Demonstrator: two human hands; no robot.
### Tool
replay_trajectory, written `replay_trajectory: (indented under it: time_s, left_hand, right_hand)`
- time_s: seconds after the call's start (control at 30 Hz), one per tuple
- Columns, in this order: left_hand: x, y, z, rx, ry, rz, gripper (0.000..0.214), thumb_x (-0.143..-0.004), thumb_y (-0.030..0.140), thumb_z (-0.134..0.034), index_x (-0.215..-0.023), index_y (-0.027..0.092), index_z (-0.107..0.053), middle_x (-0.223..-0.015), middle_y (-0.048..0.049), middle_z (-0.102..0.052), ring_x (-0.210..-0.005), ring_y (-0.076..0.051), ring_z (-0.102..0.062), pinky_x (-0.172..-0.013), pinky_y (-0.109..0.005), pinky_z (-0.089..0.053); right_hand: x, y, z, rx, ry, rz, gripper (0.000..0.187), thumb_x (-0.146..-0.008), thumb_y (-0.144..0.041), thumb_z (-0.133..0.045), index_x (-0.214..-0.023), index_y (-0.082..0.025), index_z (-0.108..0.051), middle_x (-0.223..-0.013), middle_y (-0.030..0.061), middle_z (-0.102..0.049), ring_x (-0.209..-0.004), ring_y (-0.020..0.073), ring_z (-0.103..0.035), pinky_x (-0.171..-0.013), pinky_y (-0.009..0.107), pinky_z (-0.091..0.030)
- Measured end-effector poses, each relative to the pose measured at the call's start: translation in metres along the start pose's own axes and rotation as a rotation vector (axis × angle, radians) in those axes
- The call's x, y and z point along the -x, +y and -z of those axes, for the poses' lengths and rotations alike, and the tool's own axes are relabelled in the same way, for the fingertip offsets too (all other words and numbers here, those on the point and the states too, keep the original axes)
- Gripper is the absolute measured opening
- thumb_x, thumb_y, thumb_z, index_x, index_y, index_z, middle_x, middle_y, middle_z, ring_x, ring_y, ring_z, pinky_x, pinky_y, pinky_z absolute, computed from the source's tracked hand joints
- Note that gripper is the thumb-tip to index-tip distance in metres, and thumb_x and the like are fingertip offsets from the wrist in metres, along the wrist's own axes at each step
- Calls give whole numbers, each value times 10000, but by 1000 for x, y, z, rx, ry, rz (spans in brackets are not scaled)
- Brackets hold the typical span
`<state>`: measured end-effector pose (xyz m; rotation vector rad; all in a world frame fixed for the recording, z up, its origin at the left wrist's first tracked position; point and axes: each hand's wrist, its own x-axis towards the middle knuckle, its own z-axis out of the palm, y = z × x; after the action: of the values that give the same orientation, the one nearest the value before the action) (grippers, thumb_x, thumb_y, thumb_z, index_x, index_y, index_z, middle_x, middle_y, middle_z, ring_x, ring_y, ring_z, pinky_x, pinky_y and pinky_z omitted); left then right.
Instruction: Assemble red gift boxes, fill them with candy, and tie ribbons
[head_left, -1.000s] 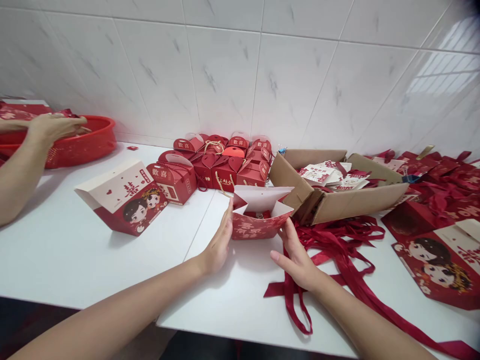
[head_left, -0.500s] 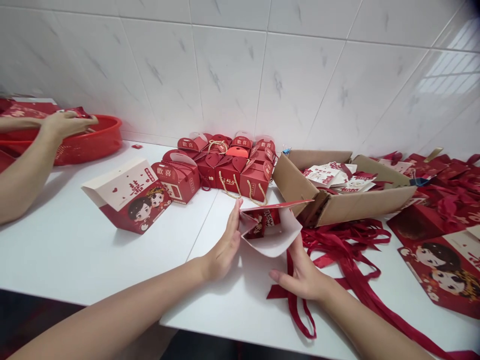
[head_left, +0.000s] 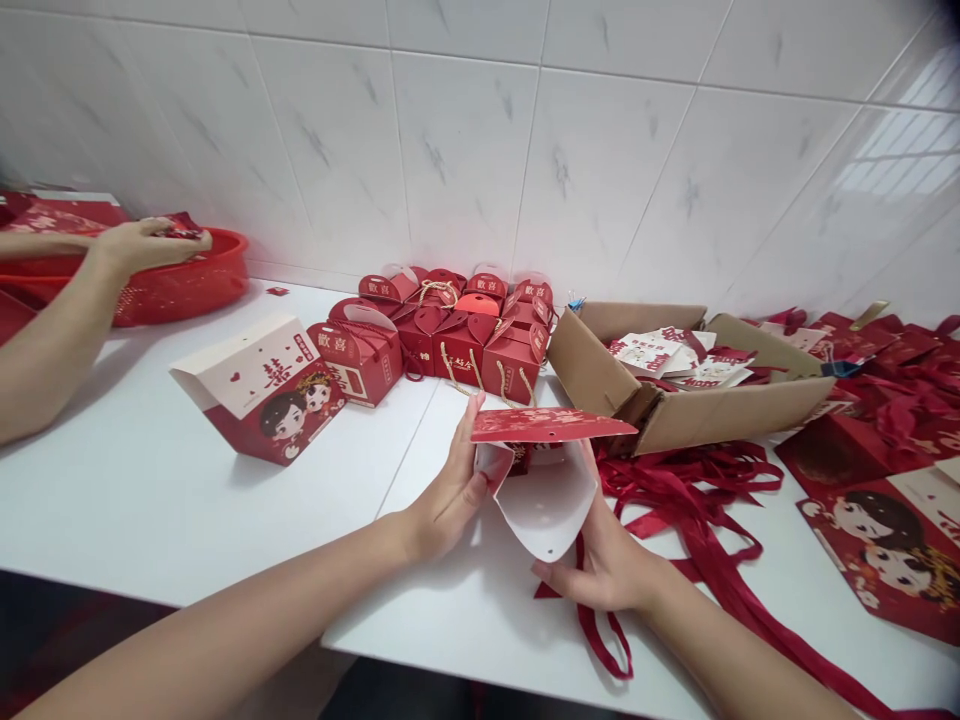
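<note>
Between my two hands is a red paper gift box (head_left: 546, 510) with its mouth facing me. Its white inner side shows, and dark red packets with white print lie partly hidden inside. A red flap (head_left: 551, 424) of the box stretches across the top of the opening. My left hand (head_left: 446, 500) presses the left side, thumb toward the front. On the right side is my right hand (head_left: 609, 552), its fingers behind the box wall and its thumb near the pointed lower flap. A dark red ribbon (head_left: 600, 630) lies on the table below my right hand.
Left stands another red and white box (head_left: 270, 390), beside a cluster of small red boxes (head_left: 450, 340). Behind my right hand are a cardboard carton (head_left: 735, 415) of packets and loose ribbons (head_left: 697, 510). A co-worker's hand (head_left: 150, 245) holds something red over a red basket (head_left: 225, 285).
The box has tipped in my hands: its red flap now shows more of its face, and the pointed white lower flap hangs further down. The co-worker's hand has shifted slightly right.
</note>
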<state>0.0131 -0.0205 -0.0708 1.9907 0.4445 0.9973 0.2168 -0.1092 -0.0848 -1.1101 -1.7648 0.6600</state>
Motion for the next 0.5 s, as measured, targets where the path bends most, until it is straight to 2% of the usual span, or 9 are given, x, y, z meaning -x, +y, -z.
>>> replay_trajectory:
  time_s: [0.1, 0.17, 0.27, 0.37, 0.43, 0.5]
  left_hand:
    - [1, -4, 0, 37, 11, 10, 648, -948, 546, -290, -1497, 379, 11, -1601, 13, 3, -1465, -303, -35, -1199, -532, -167]
    - [1, -6, 1, 24, 12, 6, 648, -930, 592, -269, -1492, 401, -8, -1597, 52, 40, -1465, -302, 8, -1209, -529, -120]
    - [0, -8, 3, 0, 14, 8, 649, -922, 618, -228, -1490, 407, 3, -1594, 86, 42, -1466, -271, 56, -1224, -485, -9]
    - [-3, -7, 4, 24, 35, -20, 606, -940, 590, -177, -1494, 397, -24, -1596, 83, 9, -1470, -250, 36, -1223, -476, 2]
    - [-4, -7, 5, 32, 48, -46, 588, -953, 567, -172, -1498, 379, -58, -1598, 63, -18, -1471, -252, 10, -1221, -486, -7]
    - [-5, -8, 7, 29, 43, -67, 600, -956, 559, -195, -1504, 352, -65, -1599, 35, -47, -1470, -264, -16, -1218, -496, -15]
  right_hand:
    - [-1, 0, 0, 88, -65, 88, 1106, -730, -318, -699, -1506, -281, 89, -1575, 15, 165, -1436, 372, 103, -1143, 609, -91]
    - [-2, -2, 0, 103, -24, 111, 1072, -750, -316, -676, -1500, -305, 90, -1569, -8, 191, -1438, 354, 120, -1152, 596, -71]
    - [-3, -4, 1, 121, 25, 129, 1006, -775, -317, -650, -1493, -334, 54, -1573, -21, 164, -1446, 345, 96, -1159, 588, -69]
    - [-4, -6, 1, 159, 29, 141, 972, -792, -315, -635, -1491, -328, 41, -1577, 6, 115, -1448, 348, 76, -1160, 590, -79]
    - [-7, -6, 3, 195, 55, 142, 906, -807, -302, -620, -1488, -325, -23, -1572, 39, 22, -1450, 347, 39, -1157, 596, -107]
    - [-10, -5, 6, 232, 120, 157, 779, -825, -262, -599, -1461, -331, -155, -1533, 75, -112, -1442, 338, -81, -1144, 589, -189]
